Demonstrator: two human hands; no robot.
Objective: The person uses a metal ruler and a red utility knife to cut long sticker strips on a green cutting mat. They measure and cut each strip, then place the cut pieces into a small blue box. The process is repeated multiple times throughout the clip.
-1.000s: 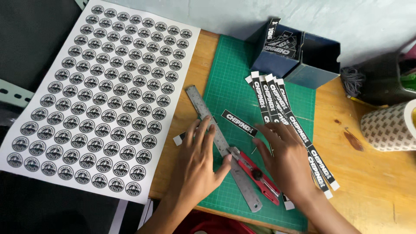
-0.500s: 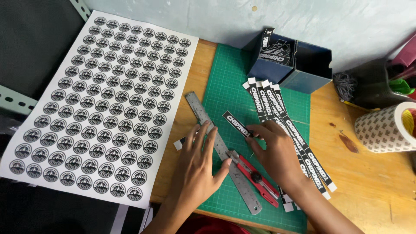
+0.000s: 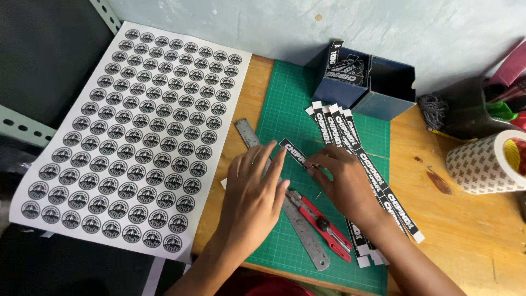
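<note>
From the head view, a small black label (image 3: pixel 295 152) is pinched at its lower end by the fingers of the right hand (image 3: pixel 342 183), over the middle of the green cutting mat (image 3: pixel 285 109). The left hand (image 3: pixel 253 200) is laid flat, fingers spread, on the metal ruler (image 3: pixel 285 211). A red knife (image 3: pixel 323 222) is seen beside it, near the surface's front edge.

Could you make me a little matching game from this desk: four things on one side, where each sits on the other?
Things:
1. sticker sheet
2. steel ruler
3. tape roll
4. blue boxes

Places:
A. far right, on bare wood
B. back edge of the green mat, by the wall
C. left of the mat
D. slanting across the mat, partly under the left hand

Pairs: 1-C, 2-D, 3-A, 4-B
</note>
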